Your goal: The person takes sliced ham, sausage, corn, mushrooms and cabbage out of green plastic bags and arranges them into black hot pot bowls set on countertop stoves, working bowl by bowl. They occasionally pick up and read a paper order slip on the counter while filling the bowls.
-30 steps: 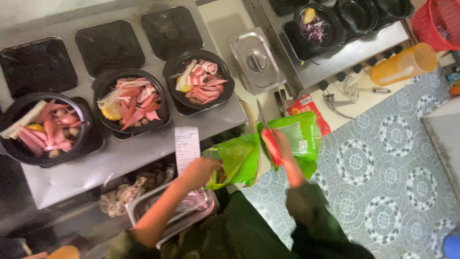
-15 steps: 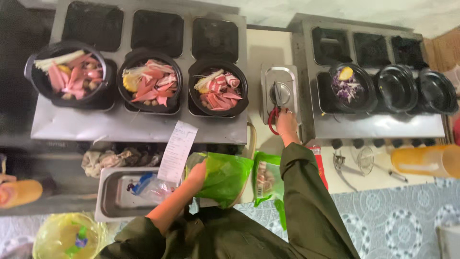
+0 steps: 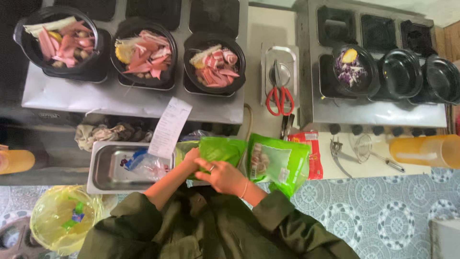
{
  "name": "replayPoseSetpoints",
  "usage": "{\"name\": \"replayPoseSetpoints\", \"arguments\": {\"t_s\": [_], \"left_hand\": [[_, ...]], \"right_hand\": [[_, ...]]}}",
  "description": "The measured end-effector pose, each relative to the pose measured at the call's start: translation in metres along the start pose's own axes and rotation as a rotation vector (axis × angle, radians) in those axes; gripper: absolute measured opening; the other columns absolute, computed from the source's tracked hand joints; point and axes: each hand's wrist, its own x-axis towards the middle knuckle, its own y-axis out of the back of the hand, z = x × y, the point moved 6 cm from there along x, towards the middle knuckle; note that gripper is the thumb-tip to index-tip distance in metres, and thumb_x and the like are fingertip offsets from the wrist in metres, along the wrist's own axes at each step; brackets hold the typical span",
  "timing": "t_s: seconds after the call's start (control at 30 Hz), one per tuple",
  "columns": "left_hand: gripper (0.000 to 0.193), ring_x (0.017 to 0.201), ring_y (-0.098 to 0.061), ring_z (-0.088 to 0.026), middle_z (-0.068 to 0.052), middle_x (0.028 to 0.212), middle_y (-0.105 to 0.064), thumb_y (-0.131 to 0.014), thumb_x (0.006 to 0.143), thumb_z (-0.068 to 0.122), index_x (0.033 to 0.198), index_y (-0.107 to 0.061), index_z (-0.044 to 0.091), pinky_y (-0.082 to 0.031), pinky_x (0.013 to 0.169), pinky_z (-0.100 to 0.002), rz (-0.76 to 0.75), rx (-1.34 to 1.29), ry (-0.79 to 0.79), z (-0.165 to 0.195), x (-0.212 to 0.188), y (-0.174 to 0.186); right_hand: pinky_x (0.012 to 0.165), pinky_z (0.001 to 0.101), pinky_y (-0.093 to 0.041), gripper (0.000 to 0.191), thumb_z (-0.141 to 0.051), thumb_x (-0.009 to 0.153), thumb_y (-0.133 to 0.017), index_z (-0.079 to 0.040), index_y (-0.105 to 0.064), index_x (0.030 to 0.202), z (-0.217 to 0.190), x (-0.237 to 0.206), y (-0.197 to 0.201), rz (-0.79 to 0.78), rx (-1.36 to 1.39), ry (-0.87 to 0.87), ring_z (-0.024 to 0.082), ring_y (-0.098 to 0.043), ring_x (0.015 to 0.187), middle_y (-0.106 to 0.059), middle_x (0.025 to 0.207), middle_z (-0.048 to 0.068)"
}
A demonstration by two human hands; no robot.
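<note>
Left hand: the left hand (image 3: 189, 158) curls closed on the near left edge of a soft green plastic food pouch (image 3: 221, 149).
Right hand: the right hand (image 3: 223, 176) lies partly closed on the pouch's near edge, just right of the left one; whether it truly pinches the film I cannot tell.
Pouch: directly far of both hands, at the near middle of the steel tabletop (image 3: 120, 98), long axis running left to right.
Nearer hand: both touch it.
Around: a second green printed pouch (image 3: 278, 163) lies just right; red-handled scissors (image 3: 279, 98) lie farther off.
</note>
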Motion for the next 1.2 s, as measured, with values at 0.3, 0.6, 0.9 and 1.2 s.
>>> {"name": "replayPoseSetpoints", "arguments": {"t_s": [0.3, 0.6, 0.9, 1.2], "left_hand": [[0.033, 0.097, -0.069, -0.040, -0.021, 0.113, -0.070, -0.064, 0.092, 0.031, 0.116, -0.071, 0.009, -0.054, 0.080, -0.050, -0.031, -0.073, -0.044, 0.065, 0.000, 0.016], [0.025, 0.091, -0.073, -0.036, -0.021, 0.098, -0.075, -0.065, 0.082, 0.019, 0.099, -0.075, 0.002, -0.056, 0.082, -0.045, -0.049, 0.088, -0.079, 0.102, -0.015, 0.055], [0.047, 0.122, -0.059, -0.042, -0.030, 0.138, -0.055, -0.058, 0.096, 0.020, 0.136, -0.057, -0.004, -0.049, 0.101, -0.044, -0.112, 0.361, 0.058, 0.064, 0.009, -0.010], [0.066, 0.150, -0.028, -0.037, -0.018, 0.162, -0.033, -0.044, 0.102, 0.039, 0.156, -0.034, 0.002, -0.025, 0.123, -0.053, -0.034, 1.562, -0.234, 0.062, 0.003, -0.027]], "right_hand": [[0.090, 0.0432, -0.056, 0.020, -0.001, 0.078, -0.066, -0.006, -0.065, 0.097, 0.030, -0.085, 0.050, 0.086, -0.173, -0.224, 0.033, -0.067, 0.103, -0.063, 0.111, 0.011], [0.102, 0.0487, -0.049, 0.038, -0.002, 0.074, -0.073, -0.004, -0.066, 0.111, 0.009, -0.116, 0.047, 0.189, -0.181, -0.446, 0.041, -0.057, 0.122, -0.056, 0.132, 0.017], [0.114, 0.0461, -0.043, 0.114, -0.007, 0.075, -0.084, 0.000, -0.014, 0.164, 0.084, -0.141, -0.088, 0.620, 0.755, -0.696, 0.041, -0.042, 0.144, -0.039, 0.159, 0.026], [0.110, 0.0368, -0.051, 0.105, -0.005, 0.076, -0.078, -0.003, -0.019, 0.164, 0.114, -0.151, -0.146, 0.584, 0.668, -0.874, 0.031, -0.063, 0.132, -0.061, 0.145, 0.022]]}}
